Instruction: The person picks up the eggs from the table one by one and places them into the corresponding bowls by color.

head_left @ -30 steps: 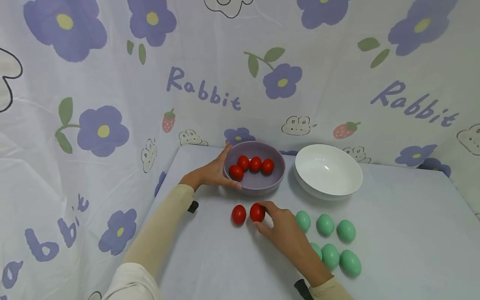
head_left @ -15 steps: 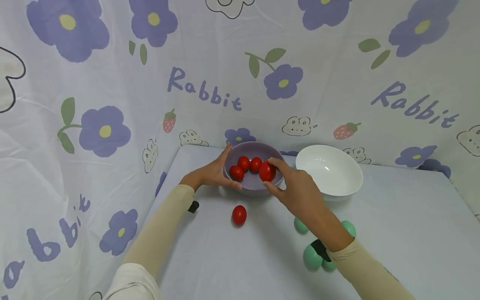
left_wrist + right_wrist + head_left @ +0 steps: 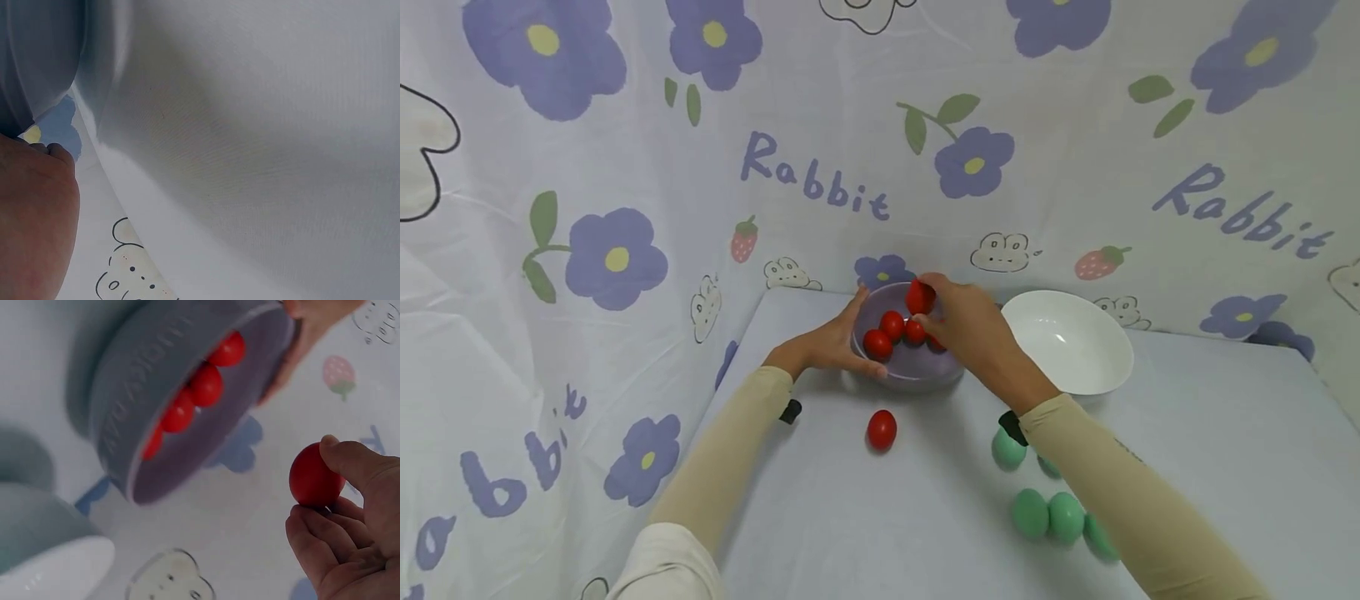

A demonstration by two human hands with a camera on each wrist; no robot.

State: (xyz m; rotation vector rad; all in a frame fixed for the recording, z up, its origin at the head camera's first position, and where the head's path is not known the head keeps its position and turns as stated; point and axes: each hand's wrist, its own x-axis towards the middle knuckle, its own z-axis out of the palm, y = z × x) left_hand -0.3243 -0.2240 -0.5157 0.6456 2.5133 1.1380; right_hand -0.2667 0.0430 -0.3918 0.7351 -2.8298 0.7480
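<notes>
Right hand (image 3: pixel 976 329) is pinching a red egg (image 3: pixel 919 297) near the far rim of the purple bowl (image 3: pixel 917 368), which the left hand (image 3: pixel 833 343) is clasping.

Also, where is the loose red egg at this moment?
In the head view, the loose red egg lies on the table, on the near side of the purple bowl and left of the green eggs.
</notes>
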